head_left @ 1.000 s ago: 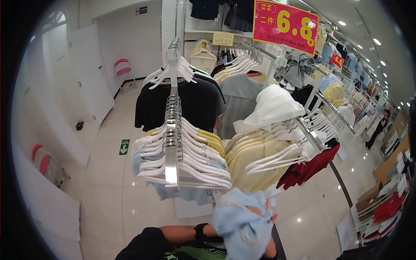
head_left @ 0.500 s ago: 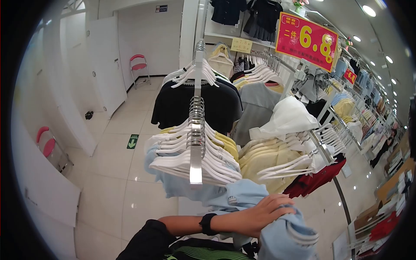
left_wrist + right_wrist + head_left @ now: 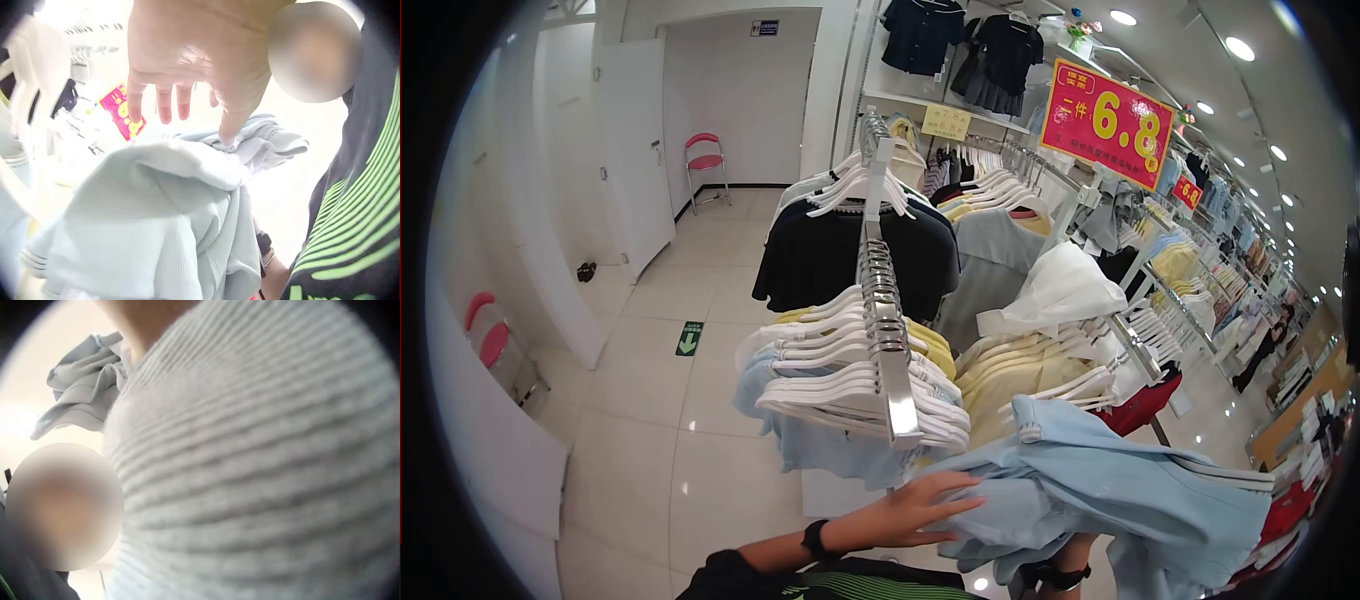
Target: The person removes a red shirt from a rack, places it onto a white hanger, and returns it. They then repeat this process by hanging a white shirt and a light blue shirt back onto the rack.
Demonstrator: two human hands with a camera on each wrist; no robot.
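A light blue knit top (image 3: 1100, 460) with white-striped edging is draped and folded in front of me. My left hand (image 3: 915, 508) lies at its left side, the fingers spread and nearly straight, touching the cloth. From the left wrist view, the left hand (image 3: 194, 59) hangs over the bunched top (image 3: 156, 212), fingers pointing down at it. Only my right forearm (image 3: 1072, 552) with a dark wristband shows below the top; the cloth hides the right hand, so I cannot tell its grip. Ribbed cloth of the top (image 3: 262, 450) fills most of the right wrist view.
Just ahead, a metal rack arm (image 3: 900, 400) holds white hangers (image 3: 860, 395) with blue and yellow tops. To its right hang pale yellow tops (image 3: 1010, 385) and a white garment (image 3: 1055, 290). A red chair (image 3: 705, 160) stands far back left.
The light blue top has gone from a bunched bundle to spread out toward the right. My left hand has moved left off the bundle, its fingers now spread.
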